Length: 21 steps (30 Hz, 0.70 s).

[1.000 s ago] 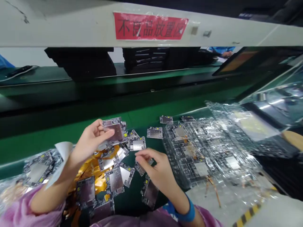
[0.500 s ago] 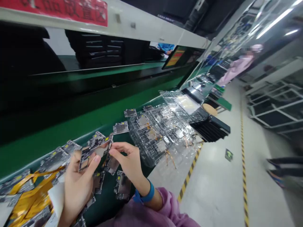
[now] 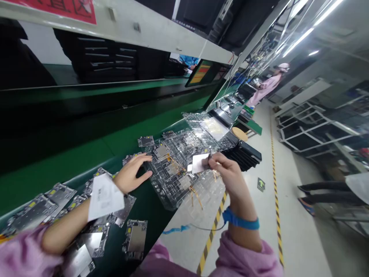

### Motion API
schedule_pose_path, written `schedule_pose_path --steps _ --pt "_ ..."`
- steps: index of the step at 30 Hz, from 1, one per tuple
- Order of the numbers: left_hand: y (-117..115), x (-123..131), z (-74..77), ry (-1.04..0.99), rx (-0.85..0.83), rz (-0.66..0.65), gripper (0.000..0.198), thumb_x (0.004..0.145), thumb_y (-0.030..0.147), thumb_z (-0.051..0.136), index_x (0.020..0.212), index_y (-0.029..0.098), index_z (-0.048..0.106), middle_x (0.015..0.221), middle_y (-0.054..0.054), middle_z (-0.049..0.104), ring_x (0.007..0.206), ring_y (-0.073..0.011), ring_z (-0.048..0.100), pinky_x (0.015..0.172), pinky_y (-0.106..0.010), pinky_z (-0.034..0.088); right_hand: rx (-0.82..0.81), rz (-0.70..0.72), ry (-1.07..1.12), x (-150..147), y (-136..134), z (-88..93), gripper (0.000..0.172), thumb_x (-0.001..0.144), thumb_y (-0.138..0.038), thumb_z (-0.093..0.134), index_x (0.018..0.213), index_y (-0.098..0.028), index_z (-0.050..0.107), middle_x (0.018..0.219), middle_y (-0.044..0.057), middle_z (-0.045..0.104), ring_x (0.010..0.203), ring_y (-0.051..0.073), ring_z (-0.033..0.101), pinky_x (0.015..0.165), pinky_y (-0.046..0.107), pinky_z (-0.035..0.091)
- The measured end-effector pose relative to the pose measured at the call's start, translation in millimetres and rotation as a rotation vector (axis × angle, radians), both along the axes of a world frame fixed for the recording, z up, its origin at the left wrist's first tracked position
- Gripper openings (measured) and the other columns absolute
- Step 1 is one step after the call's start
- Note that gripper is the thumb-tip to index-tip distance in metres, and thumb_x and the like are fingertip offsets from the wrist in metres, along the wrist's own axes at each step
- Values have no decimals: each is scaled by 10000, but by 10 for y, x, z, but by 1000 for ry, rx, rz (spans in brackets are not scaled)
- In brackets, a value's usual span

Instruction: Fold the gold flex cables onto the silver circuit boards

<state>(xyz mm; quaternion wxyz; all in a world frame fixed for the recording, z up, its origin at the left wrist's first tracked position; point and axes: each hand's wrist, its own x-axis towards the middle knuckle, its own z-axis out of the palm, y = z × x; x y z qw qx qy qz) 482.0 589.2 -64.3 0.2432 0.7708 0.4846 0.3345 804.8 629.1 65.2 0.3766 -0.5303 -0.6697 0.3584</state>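
Note:
Above the clear plastic trays [image 3: 170, 192], my right hand [image 3: 230, 175] pinches a small circuit board [image 3: 200, 163] by its right end. The board's bright metal plate faces me. My left hand [image 3: 133, 174] is open, thumb apart from the fingers, its fingertips at the left edge of the trays; whether they touch is unclear. Partly under that hand lies another circuit board [image 3: 127, 158]. Boards with orange ribbon cables [image 3: 173, 159] sit in the tray pockets. Over my left wrist hangs a white paper slip [image 3: 105, 197].
Loose boards [image 3: 135, 238] are spread along the green bench [image 3: 115, 254]. A dark ribbed stack [image 3: 245, 154] stands beyond the trays at the aisle side. A blue wrist strap [image 3: 240, 220] trails a cord. A person in pink [image 3: 266, 86] stands farther down the line.
My hands have separated: the right carried a board rightward over the trays, while the left let go and moved right to the tray edge. The view has shifted right.

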Motion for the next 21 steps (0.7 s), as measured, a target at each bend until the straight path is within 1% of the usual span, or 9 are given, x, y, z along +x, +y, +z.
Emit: schedule_pose_path --steps 2,3,5,7,10,12,14,18,21 --pt "400 169 -130 117 -5 -55 457 970 451 462 1334 180 514 1463 -115 517 1443 -288 346 1193 -510 290 -110 20 -80 205 289 84 357 791 -534 707 728 -183 713 792 44 643 771 189 572 729 308 456" --pt "565 263 -189 144 -9 -78 478 963 450 469 1343 165 526 1479 -121 501 1447 -303 336 1196 -525 272 -169 25 -98 251 437 83 384 773 -561 708 726 -180 707 784 46 657 766 191 581 730 309 462" --pt "816 431 -293 215 -6 -109 507 964 445 455 1373 153 525 1517 -129 454 1457 -316 315 1202 -543 235 -258 14 -109 257 729 -9 403 745 -579 719 737 -177 699 791 49 684 766 192 603 720 304 474" --pt "963 537 -382 278 -2 -120 520 970 454 438 1394 166 522 1543 -124 415 1472 -313 283 1212 -547 187 -307 -2 -124 189 995 -199 387 757 -550 725 730 -166 684 784 55 691 749 186 620 689 293 488" --pt "1038 564 -502 357 -18 -124 541 966 504 433 1368 168 565 1528 -137 431 1463 -339 295 1206 -577 152 -391 5 -170 34 1298 -567 347 868 -459 673 724 -146 643 739 43 667 694 160 628 649 279 512" --pt "1031 523 -563 396 -36 -132 569 954 536 446 1373 170 566 1525 -142 431 1443 -363 330 1190 -611 161 -452 25 -214 -70 1431 -794 298 941 -396 626 804 -132 638 771 23 654 687 135 627 655 276 535" --pt "1004 470 -594 421 -44 -140 583 950 551 449 1406 198 534 1544 -122 402 1438 -360 341 1184 -621 166 -493 40 -262 -158 1528 -969 241 979 -358 596 935 -125 638 854 17 650 712 123 628 667 277 551" --pt "930 394 -582 438 -49 -148 577 953 560 448 1419 225 517 1549 -103 401 1454 -338 317 1196 -605 138 -525 59 -347 -279 1674 -1160 240 983 -341 597 1101 -134 624 1017 50 647 818 149 644 714 306 570" --pt "878 372 -571 429 -51 -127 547 961 541 448 1406 232 526 1533 -116 427 1443 -355 333 1172 -680 44 -533 63 -388 -333 1747 -1241 252 984 -341 593 1141 -146 619 1086 65 641 883 169 647 764 336 574"
